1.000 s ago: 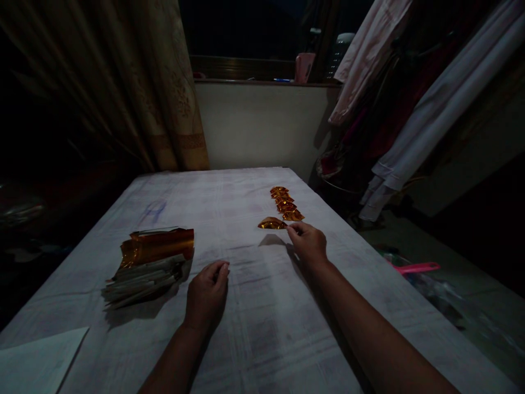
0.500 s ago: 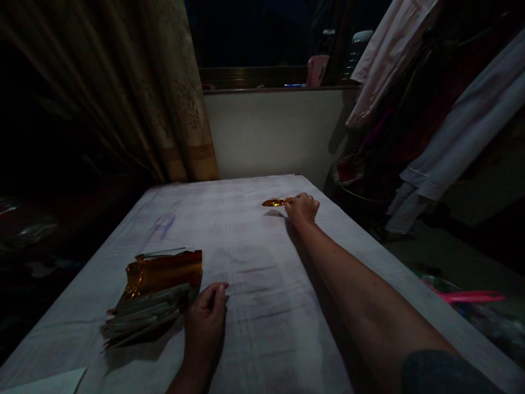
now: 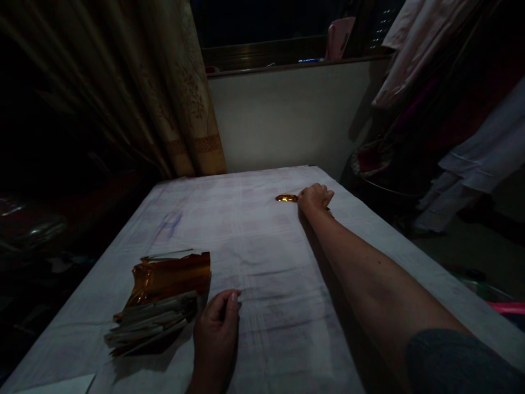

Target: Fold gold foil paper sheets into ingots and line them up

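Observation:
Far out over the right of the table, my right hand (image 3: pixel 315 197) is closed on a small folded gold foil paper (image 3: pixel 286 198). Its pointed, shiny end sticks out to the left of my fingers, low over the cloth or on it; the rest is hidden by the hand. A gold bit also peeks out by my wrist. Nearer to me, my left hand (image 3: pixel 217 328) rests on the cloth, thumb against the curled forefinger, with nothing visible in it. Just left of it lies a stack of gold foil paper sheets (image 3: pixel 176 276), with grey papery layers (image 3: pixel 151 323) in front.
A pale checked cloth (image 3: pixel 262 246) covers the table. A white sheet (image 3: pixel 61 386) lies at the near left corner. Behind stand a curtain (image 3: pixel 164 93), a wall and a sill with a pink cup (image 3: pixel 339 38). Clothes (image 3: pixel 484 148) hang at the right.
My view has tilted down and shifted left. My right hand has lowered the folded gold foil paper closer to the cloth. The left hand stays beside the stack.

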Demonstrator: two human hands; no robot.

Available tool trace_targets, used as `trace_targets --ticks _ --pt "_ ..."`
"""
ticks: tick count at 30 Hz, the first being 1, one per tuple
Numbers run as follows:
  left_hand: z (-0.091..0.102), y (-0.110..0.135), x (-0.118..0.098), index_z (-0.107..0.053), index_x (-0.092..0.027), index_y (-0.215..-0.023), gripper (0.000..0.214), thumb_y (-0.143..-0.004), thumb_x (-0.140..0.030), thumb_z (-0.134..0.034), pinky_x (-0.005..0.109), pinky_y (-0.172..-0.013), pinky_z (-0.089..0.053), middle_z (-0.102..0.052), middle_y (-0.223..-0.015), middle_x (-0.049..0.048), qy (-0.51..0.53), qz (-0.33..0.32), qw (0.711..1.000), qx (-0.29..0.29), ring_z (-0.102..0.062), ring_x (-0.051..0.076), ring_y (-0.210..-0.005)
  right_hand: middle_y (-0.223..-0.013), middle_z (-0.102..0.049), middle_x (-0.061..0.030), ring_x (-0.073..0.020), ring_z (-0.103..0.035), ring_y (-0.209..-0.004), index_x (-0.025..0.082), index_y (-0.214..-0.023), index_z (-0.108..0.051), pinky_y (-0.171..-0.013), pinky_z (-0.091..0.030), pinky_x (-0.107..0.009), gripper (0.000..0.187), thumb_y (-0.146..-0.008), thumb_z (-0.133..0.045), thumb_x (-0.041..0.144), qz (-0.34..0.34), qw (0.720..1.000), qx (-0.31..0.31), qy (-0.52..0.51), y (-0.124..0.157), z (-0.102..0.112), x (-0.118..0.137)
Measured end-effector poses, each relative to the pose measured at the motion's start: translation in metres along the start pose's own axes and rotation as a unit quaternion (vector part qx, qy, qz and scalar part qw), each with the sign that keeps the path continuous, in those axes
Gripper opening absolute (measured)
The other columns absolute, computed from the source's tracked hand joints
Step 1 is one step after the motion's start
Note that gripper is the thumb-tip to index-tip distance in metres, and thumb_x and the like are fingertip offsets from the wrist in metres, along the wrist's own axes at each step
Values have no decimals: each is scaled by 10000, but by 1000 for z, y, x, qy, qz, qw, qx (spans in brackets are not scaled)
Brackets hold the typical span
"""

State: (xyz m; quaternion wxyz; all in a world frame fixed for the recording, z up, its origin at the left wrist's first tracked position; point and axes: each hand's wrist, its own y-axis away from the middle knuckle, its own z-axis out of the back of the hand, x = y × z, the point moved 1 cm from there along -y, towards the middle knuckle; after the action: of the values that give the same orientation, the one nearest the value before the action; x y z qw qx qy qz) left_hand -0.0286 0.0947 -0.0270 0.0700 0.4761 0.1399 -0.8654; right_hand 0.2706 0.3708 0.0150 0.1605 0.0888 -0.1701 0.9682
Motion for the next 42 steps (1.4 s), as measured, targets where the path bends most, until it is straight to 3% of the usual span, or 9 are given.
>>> trace_targets --ticks 6,10,13,17,22,29,42 --pt "0 -1 -3 -768 -216 -859 420 -884 -574 -550 313 -676 -603 -784 -812 61 -7 -10 1000 1 -756 245 -741 -1171 -673 -139 -304 -534 -1122 216 -1074 -761 -923 -376 -418 313 -954 -471 221 57 998 25 5 21 7 9" --pt "-4 1 -5 -766 -216 -862 436 -884 -594 -550 314 -686 -601 -782 -817 59 9 0 1000 -14 -755 243 -741 -1172 -706 -111 -255 -609 -1055 228 -1153 -731 -886 -423 -341 291 -946 -527 238 122 989 80 1 47 0 32" --pt "-6 2 -3 -764 -214 -858 457 -878 -617 -550 312 -680 -598 -776 -803 57 17 8 999 -30 -752 240 -729 -1229 -690 -136 -266 -618 -1100 193 -1234 -686 -912 -435 -343 329 -972 -520 300 128 987 101 1 57 -6 41" --pt "-4 3 0 -767 -209 -874 449 -879 -609 -562 303 -667 -596 -780 -831 63 15 20 1000 -11 -759 244 -755 -1279 -651 -194 -313 -602 -1161 132 -1257 -661 -954 -437 -391 383 -987 -501 351 110 988 111 7 56 -12 40" --pt "-1 0 -1 -769 -206 -871 467 -875 -623 -556 311 -654 -604 -777 -795 68 10 13 1000 9 -753 249 -733 -1302 -630 -201 -325 -560 -1225 130 -1250 -668 -998 -420 -406 397 -999 -473 367 102 988 116 10 52 -17 37" --pt "-1 0 -12 -759 -210 -806 460 -862 -613 -542 310 -648 -600 -776 -777 67 1 -1 1000 -25 -746 247 -717 -1336 -607 -214 -333 -538 -1247 124 -1274 -658 -1022 -404 -426 422 -1003 -454 374 94 989 115 11 51 -19 37" --pt "-3 1 -14 -765 -208 -809 459 -855 -615 -557 317 -666 -603 -769 -765 67 9 10 1000 -27 -743 244 -713 -1310 -616 -212 -299 -539 -1222 52 -1259 -626 -1052 -365 -370 385 -984 -458 262 141 984 108 -13 45 -26 37"
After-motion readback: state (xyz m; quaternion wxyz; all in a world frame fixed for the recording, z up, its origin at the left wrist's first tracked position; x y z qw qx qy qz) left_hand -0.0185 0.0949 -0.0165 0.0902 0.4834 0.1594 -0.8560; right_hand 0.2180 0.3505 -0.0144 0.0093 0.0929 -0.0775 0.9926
